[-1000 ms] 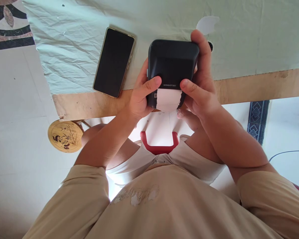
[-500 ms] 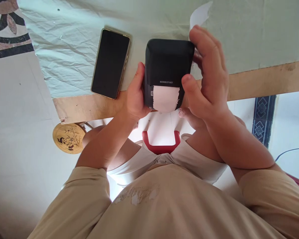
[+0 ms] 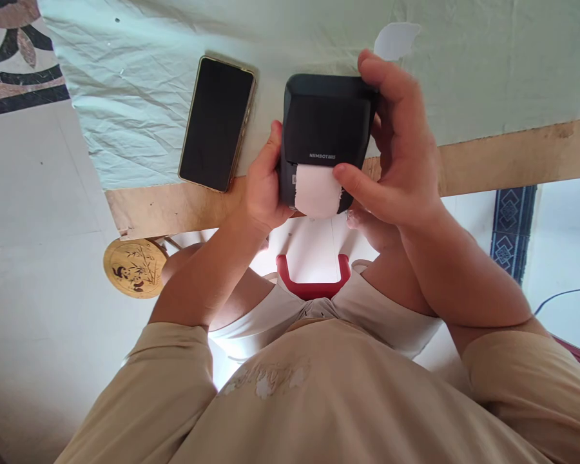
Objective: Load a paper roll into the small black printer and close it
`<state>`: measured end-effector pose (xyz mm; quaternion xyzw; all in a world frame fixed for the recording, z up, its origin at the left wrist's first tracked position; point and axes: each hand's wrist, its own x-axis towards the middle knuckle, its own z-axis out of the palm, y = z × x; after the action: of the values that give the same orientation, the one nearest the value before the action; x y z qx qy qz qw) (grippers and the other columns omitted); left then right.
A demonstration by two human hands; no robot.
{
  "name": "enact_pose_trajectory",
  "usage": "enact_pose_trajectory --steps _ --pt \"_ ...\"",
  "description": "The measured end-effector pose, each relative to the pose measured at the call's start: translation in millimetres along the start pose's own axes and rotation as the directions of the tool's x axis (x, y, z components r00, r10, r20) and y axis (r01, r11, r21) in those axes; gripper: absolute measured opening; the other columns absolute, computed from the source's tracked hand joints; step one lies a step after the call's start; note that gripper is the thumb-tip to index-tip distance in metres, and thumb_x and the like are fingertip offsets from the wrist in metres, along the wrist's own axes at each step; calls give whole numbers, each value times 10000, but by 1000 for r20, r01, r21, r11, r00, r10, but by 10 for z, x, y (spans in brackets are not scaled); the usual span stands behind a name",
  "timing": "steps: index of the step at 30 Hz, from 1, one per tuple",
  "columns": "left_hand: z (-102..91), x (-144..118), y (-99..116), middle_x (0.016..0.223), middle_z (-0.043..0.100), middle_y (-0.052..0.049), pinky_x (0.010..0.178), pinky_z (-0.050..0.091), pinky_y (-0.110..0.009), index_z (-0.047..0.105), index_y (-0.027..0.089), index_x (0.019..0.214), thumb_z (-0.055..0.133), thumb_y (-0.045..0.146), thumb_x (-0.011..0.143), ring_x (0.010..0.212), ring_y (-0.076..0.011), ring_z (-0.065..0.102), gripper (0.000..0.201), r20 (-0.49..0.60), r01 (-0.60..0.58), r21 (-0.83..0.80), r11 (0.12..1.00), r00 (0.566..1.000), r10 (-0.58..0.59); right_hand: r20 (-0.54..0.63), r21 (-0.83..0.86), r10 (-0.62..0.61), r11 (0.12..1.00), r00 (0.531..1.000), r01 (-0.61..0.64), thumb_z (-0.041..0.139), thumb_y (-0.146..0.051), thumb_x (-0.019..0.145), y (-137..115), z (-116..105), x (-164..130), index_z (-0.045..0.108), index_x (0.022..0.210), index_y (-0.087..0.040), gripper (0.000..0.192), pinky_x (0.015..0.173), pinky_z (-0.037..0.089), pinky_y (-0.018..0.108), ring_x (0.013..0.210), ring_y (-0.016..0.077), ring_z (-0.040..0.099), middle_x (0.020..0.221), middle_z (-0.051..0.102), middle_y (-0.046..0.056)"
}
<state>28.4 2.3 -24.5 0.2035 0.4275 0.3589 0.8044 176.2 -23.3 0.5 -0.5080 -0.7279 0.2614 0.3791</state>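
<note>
A black label printer (image 3: pixel 326 122) with NIIMBOT lettering is held up at the table's near edge. White label paper (image 3: pixel 316 191) sticks out of its slot toward me. My left hand (image 3: pixel 269 183) grips the printer's left side, thumb along the edge and the other fingers hidden beneath. On the opposite side, my right hand (image 3: pixel 401 148) curls its fingers round the far right corner. Its thumb presses on the paper's right edge by the slot. Beyond those fingers a torn white paper scrap (image 3: pixel 397 40) lies on the cloth.
A dark-screened phone (image 3: pixel 216 122) lies left of the printer on the pale green tablecloth (image 3: pixel 140 96). The wooden table edge (image 3: pixel 174 205) runs across in front of me. Below it are a round wooden stool (image 3: pixel 135 267) on the left and a red seat edge (image 3: pixel 314 289) between my legs.
My right thumb has moved left from the printer's side onto the paper. The paper scrap near my right fingers has dropped flat on the cloth. My left hand keeps its hold.
</note>
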Motion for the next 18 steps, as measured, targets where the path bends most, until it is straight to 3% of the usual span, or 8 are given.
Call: enact_pose_trajectory --steps 3,5,7,10,14,16,18 --pt "5 -4 -6 730 623 -10 653 500 -268 584 226 930 290 533 803 906 -191 614 444 104 -132 -32 991 985 134 -127 -6 47 999 991 -48 512 -338 714 -64 4 -12 360 1217 -258 531 841 478 329 1175 211 415 1303 390 30" --pt "13 -24 -8 727 622 -6 638 493 -261 579 232 946 299 530 805 878 -178 617 432 168 -157 -66 985 972 166 -270 -59 40 997 962 -58 522 -346 710 -97 6 -7 433 1124 -234 438 722 472 317 952 189 510 1137 462 37" --pt "13 -43 -15 739 621 -7 601 473 -237 570 223 948 366 500 798 850 -165 617 375 221 -158 -83 984 960 173 -380 -69 36 995 924 -68 504 -338 755 -113 8 14 473 1007 -231 275 617 439 292 715 123 502 973 468 15" --pt "-9 -52 -39 742 616 -2 532 428 -200 566 205 910 457 373 791 779 -133 611 233 248 -186 -70 980 948 198 -471 45 79 997 878 -65 466 -312 822 -116 4 64 475 849 -226 91 543 433 259 596 71 466 856 408 -5" --pt "-39 -45 -60 657 583 6 456 421 -207 577 168 837 465 388 790 565 -97 575 251 240 -157 -40 987 957 162 -522 130 91 991 848 -26 453 -235 831 -110 -39 106 411 727 -225 112 545 460 257 699 106 560 772 374 -6" --pt "-28 -46 -59 611 550 19 416 404 -202 575 176 833 461 395 789 487 -80 536 251 239 -152 -44 987 958 158 -463 40 53 998 885 -39 447 -206 822 -106 -69 102 411 716 -225 113 522 441 252 686 111 562 746 444 -9" --pt "-4 -50 -54 617 532 31 407 393 -183 565 206 878 462 352 789 474 -67 523 200 244 -159 -49 986 955 166 -291 -205 30 974 956 -93 479 -199 789 -104 -94 84 487 784 -215 18 533 427 262 613 101 529 775 550 -16"
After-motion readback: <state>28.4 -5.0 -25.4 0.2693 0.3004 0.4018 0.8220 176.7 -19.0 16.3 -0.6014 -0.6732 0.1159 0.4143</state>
